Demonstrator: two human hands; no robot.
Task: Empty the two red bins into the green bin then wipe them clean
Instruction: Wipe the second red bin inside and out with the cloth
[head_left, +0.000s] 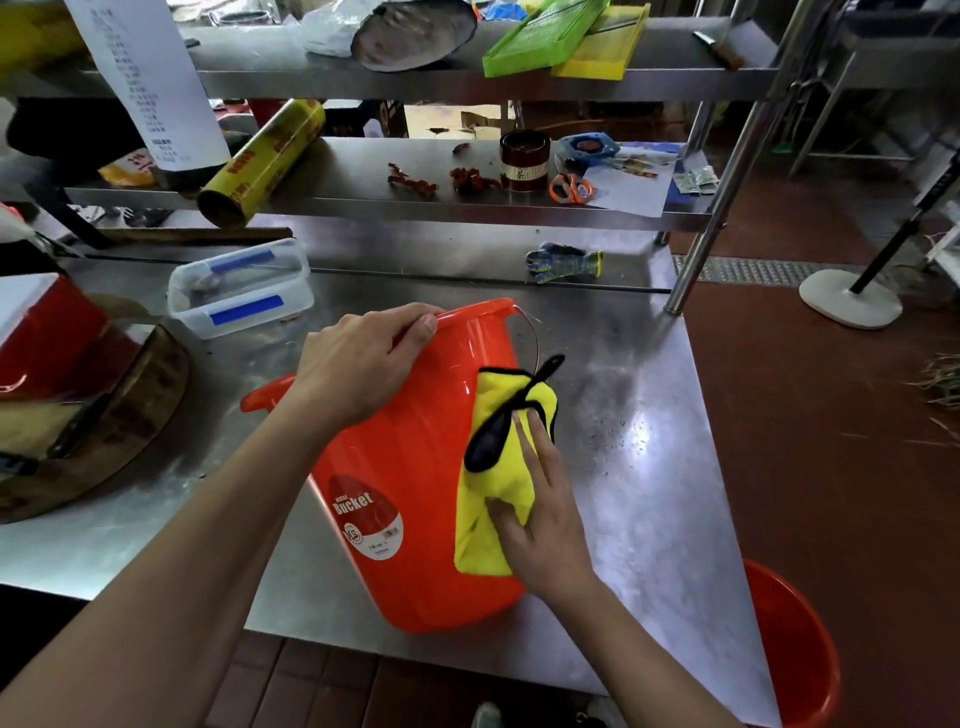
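Your left hand (358, 358) covers part of the red bin's rim (475, 310), the yellow cloth (498, 467) hides a strip of its wall, and the second red bin (800, 644) is half behind the table (649, 415) corner and cut off at the bottom edge.

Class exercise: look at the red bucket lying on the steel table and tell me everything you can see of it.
The red bucket looks like glossy orange-red plastic, with a thin wire handle and a round red-and-white label reading "Bucket". It lies tilted on the steel table, its rim away from the camera and its base toward the table's near edge. The left hand grips its rim; the right hand presses a yellow cloth with black trim against its side. Its inside is not visible.
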